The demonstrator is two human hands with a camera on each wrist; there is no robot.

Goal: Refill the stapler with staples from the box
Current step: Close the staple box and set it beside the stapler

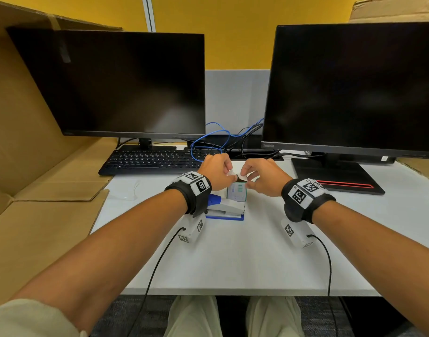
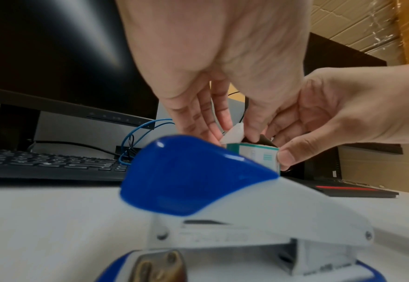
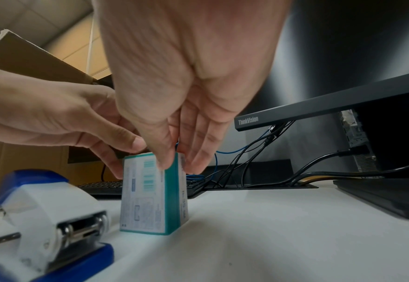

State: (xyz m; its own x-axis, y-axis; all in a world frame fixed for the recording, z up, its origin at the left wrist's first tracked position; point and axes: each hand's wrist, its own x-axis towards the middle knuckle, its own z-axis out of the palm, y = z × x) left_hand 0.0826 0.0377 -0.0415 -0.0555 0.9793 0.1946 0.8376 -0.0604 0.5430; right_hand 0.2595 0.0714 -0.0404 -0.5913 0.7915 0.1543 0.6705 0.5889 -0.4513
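Note:
A small white and teal staple box stands upright on the white desk. My left hand pinches a white top flap of the box. My right hand grips the box's top end, thumb on the near face and fingers behind. The box rests on the desk beneath both hands. The blue and white stapler lies closed just in front of the box, under my left wrist. This stapler fills the left wrist view; the box's inside is hidden.
Two dark monitors stand at the back, with a black keyboard and blue cables between them. A black monitor base with a red stripe sits at right. Cardboard covers the left side.

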